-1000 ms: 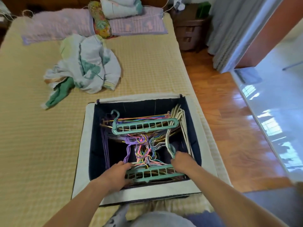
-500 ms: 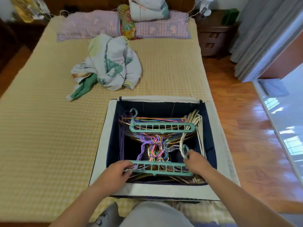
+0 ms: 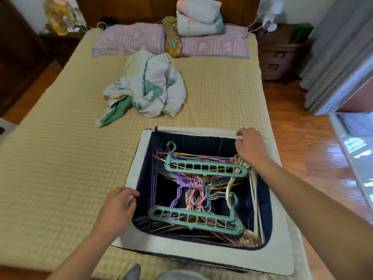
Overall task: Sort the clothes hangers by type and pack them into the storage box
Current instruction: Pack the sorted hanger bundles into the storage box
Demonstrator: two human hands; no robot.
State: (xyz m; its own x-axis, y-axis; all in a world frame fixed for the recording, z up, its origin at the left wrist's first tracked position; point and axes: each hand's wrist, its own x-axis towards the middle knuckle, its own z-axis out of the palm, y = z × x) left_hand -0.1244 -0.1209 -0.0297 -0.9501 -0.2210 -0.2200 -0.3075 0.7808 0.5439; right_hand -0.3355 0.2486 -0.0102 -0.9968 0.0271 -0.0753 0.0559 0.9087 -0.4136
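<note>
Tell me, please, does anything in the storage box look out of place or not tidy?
Mostly tidy. In the storage box, two teal slotted hangers lie flat on top. Between them, the coloured hanger hooks look tangled together. The left hand and right hand are at the rim.

We saw a crumpled quilt [image 3: 149, 85] on the bed [image 3: 50, 158], pillows [image 3: 129, 39] and folded bedding [image 3: 199, 17] at its head, a nightstand [image 3: 282, 55] beside it.

two teal slotted organiser hangers [image 3: 205, 168] [image 3: 194, 219] are counted in one storage box [image 3: 278, 249]. thin coloured hangers [image 3: 193, 190]: too tangled to be counted. two purple pillows [image 3: 129, 40] [image 3: 218, 46], one crumpled blanket [image 3: 149, 85], two hands [image 3: 118, 207] [image 3: 249, 145].
</note>
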